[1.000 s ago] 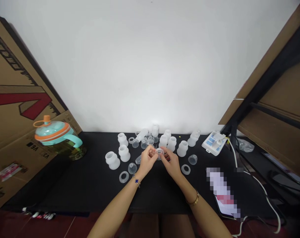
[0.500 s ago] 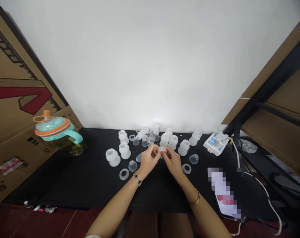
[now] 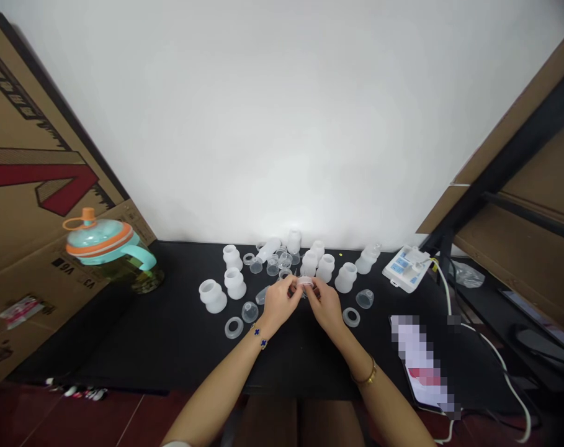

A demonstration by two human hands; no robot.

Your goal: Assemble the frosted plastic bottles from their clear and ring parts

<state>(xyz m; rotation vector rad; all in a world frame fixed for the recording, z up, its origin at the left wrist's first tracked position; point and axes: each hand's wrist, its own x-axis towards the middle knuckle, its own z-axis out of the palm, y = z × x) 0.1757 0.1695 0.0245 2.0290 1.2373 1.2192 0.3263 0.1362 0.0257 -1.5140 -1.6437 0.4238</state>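
Note:
My left hand (image 3: 282, 302) and my right hand (image 3: 324, 304) meet over the middle of the black table. Between their fingertips they pinch a small translucent ring cap (image 3: 304, 281), one hand on each side. Its underside and anything inside it are hidden by my fingers. Left of my hands lie a clear dome cap (image 3: 249, 311) and a loose white ring (image 3: 234, 327). Right of them are another ring (image 3: 351, 317) and a clear dome (image 3: 365, 298). White wavy-sided bottles, such as this open-topped bottle (image 3: 212, 296), stand on both sides.
Several clear caps (image 3: 273, 265) and a bottle on its side (image 3: 268, 249) cluster near the wall. A large teal-lidded jug (image 3: 109, 254) stands left by a cardboard box (image 3: 25, 261). At right are a white device (image 3: 406, 268), white cable (image 3: 500, 360) and phone (image 3: 419, 363).
Both hands stay almost in place, still holding the ring cap. Only my fingers have shifted slightly around it.

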